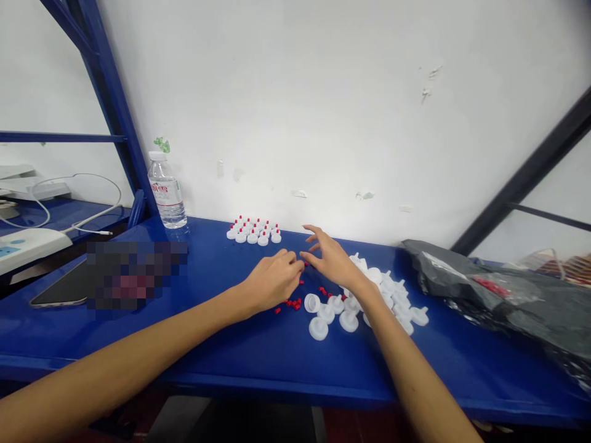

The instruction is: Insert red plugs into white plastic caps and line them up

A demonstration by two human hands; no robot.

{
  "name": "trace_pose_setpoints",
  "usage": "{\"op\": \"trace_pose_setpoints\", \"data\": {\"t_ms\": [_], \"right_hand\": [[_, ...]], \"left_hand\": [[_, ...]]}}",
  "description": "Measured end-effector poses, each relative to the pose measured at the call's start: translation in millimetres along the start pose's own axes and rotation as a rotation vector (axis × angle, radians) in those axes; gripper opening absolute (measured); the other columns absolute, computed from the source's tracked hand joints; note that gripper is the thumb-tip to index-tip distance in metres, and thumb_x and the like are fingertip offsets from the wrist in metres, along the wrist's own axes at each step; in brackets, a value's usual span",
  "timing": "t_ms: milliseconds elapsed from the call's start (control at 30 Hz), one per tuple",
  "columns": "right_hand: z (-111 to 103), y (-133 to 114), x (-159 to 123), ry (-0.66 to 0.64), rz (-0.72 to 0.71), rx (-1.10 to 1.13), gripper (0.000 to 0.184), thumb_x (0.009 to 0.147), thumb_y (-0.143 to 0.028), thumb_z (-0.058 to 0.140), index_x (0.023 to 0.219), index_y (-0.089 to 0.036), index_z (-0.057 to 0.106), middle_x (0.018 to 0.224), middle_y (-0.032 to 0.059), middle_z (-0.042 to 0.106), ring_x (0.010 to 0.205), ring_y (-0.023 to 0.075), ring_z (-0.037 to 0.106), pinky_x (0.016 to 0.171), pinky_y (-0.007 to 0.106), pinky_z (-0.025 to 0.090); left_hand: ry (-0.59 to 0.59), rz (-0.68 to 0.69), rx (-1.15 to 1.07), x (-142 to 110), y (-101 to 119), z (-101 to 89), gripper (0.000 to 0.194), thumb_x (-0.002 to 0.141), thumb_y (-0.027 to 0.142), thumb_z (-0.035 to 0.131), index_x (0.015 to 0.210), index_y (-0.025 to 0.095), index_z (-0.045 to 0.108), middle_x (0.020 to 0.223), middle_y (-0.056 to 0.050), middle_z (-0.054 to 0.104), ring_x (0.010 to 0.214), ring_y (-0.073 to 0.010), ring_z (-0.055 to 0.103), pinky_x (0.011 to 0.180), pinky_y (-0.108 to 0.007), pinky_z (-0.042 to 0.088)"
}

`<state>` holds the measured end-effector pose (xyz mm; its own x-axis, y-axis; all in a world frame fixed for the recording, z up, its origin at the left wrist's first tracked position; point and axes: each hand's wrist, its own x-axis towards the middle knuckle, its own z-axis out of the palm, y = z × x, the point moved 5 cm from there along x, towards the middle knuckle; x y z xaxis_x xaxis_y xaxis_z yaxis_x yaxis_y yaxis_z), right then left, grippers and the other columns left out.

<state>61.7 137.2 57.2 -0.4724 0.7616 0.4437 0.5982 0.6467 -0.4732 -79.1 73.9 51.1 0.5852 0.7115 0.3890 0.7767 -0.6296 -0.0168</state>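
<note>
My left hand [277, 280] is curled above the middle of the table, fingers pressed together. Whatever it may hold is hidden behind the knuckles. Close by on its right, my right hand [330, 258] has its fingers spread, and the thumb reaches to the left hand's fingertips. A bit of red shows by that thumb; I cannot tell whether it is touched. Small red caps [295, 304] lie loose beneath the hands. Under and beside my right forearm is a pile of white nozzle caps [349, 320]. Farther back, white caps with red tips [252, 237] stand upright in rows.
A water bottle [168, 194] stands at the back left, near a phone [60, 289] and a blurred-out patch. On the right lies a black plastic bag [466, 289] with a clear bag of red pieces [493, 287] on it. The white wall [323, 123] borders the blue table [221, 351].
</note>
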Motion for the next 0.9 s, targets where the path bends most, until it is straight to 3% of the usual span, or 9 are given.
{"op": "trace_pose_setpoints", "data": {"t_ms": [67, 200, 400, 567, 733, 900], "right_hand": [[-0.7, -0.3, 0.3, -0.003, 0.003, 0.004, 0.059, 0.091, -0.029, 0.06, 0.146, -0.027, 0.037, 0.12, 0.0092, 0.059, 0.092, 0.0195, 0.067, 0.088, 0.039, 0.052], [-0.3, -1.3, 0.2, -0.028, 0.019, 0.035, 0.054, 0.092, -0.027, 0.059, 0.143, -0.027, 0.041, 0.119, 0.0088, 0.06, 0.082, 0.0168, 0.068, 0.086, 0.038, 0.053], [1.0, -2.4, -0.3, -0.046, 0.018, 0.05, 0.054, 0.092, -0.027, 0.059, 0.143, -0.026, 0.041, 0.119, 0.0083, 0.06, 0.078, 0.0153, 0.067, 0.085, 0.037, 0.053], [1.5, -3.6, -0.7, -0.046, 0.016, 0.029, 0.054, 0.092, -0.027, 0.058, 0.144, -0.026, 0.041, 0.119, 0.0079, 0.06, 0.077, 0.0148, 0.066, 0.086, 0.037, 0.052], [1.8, -3.8, -1.6, -0.045, 0.025, 0.015, 0.052, 0.093, -0.03, 0.059, 0.142, -0.025, 0.044, 0.119, 0.009, 0.061, 0.078, 0.0157, 0.064, 0.084, 0.037, 0.053], [3.5, -2.8, -1.7, -0.062, 0.014, 0.0, 0.049, 0.092, -0.026, 0.059, 0.14, -0.026, 0.047, 0.119, 0.008, 0.061, 0.077, 0.015, 0.064, 0.085, 0.037, 0.052]], "left_hand": [[-0.066, 0.039, 0.053, -1.3, 2.4, 7.9, 0.026, 0.097, 0.021, 0.04, 0.097, 0.017, 0.067, 0.1, -0.012, 0.064, 0.098, -0.0263, 0.058, 0.077, -0.036, 0.05], [-0.077, 0.022, 0.062, -2.5, -1.4, 14.7, 0.031, 0.098, 0.021, 0.038, 0.104, 0.015, 0.068, 0.102, -0.015, 0.066, 0.099, -0.0291, 0.06, 0.084, -0.041, 0.049], [-0.079, -0.012, 0.011, -1.1, -11.4, 18.1, 0.039, 0.101, 0.035, 0.037, 0.121, 0.016, 0.063, 0.101, -0.015, 0.067, 0.093, -0.0291, 0.064, 0.083, -0.042, 0.048], [-0.076, 0.035, -0.031, 1.0, -28.0, 27.0, 0.045, 0.103, 0.04, 0.032, 0.13, 0.016, 0.058, 0.108, -0.014, 0.062, 0.098, -0.0252, 0.062, 0.095, -0.041, 0.045], [-0.04, 0.043, -0.096, 3.9, -43.6, 34.4, 0.05, 0.104, 0.044, 0.027, 0.138, 0.017, 0.051, 0.123, -0.015, 0.057, 0.116, -0.0265, 0.054, 0.105, -0.044, 0.038], [-0.082, 0.017, -0.14, 7.1, -51.9, 41.2, 0.056, 0.104, 0.049, 0.022, 0.141, 0.018, 0.049, 0.135, -0.016, 0.051, 0.125, -0.0286, 0.05, 0.109, -0.047, 0.034]]}}
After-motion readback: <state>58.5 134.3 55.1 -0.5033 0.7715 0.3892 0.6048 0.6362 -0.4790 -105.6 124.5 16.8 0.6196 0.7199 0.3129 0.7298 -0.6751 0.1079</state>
